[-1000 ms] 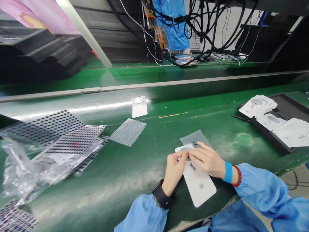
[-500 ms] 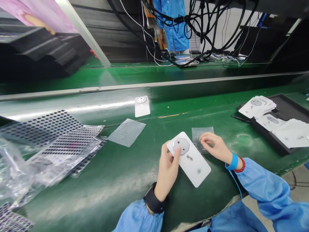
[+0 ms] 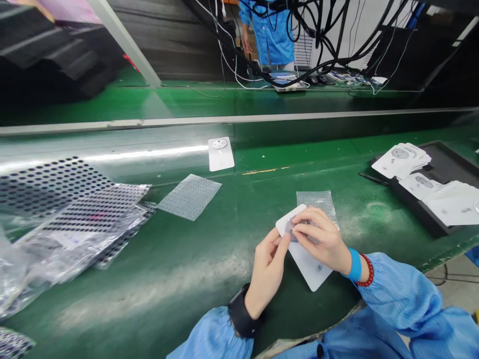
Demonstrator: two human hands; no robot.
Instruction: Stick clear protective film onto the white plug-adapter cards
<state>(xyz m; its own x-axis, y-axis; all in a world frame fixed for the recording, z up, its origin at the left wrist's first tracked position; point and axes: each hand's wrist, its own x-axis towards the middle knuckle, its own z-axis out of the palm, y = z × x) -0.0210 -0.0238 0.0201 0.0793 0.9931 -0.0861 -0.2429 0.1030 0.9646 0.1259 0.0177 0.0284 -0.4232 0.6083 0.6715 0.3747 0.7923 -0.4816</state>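
My left hand (image 3: 270, 264) holds a white socket panel (image 3: 307, 267), a flat rectangular plate with a round grey socket face near its upper end. Its thumb and fingers grip the upper left edge. Over the socket face, my right hand (image 3: 319, 234) is closed in a pinch; anything between its fingertips is too small or hidden to name. The fingers cover most of the socket face. Beyond the right hand lies a clear dotted sheet (image 3: 316, 199), partly hidden by that hand. A second dotted sheet (image 3: 190, 197) rests on the green table to the left.
Another white socket panel (image 3: 221, 160) lies farther back on the table. At the right, a black tray (image 3: 415, 207) bears several white panels (image 3: 452, 202). Black-dotted sheets (image 3: 84, 204) and clear plastic bags (image 3: 56, 259) spread along the left. A person in blue stands behind hanging cables (image 3: 322, 45).
My right hand has moved left from the clear dotted sheet onto the panel's socket face. The panel in my left hand has shifted slightly right. The camera view has shifted a little.
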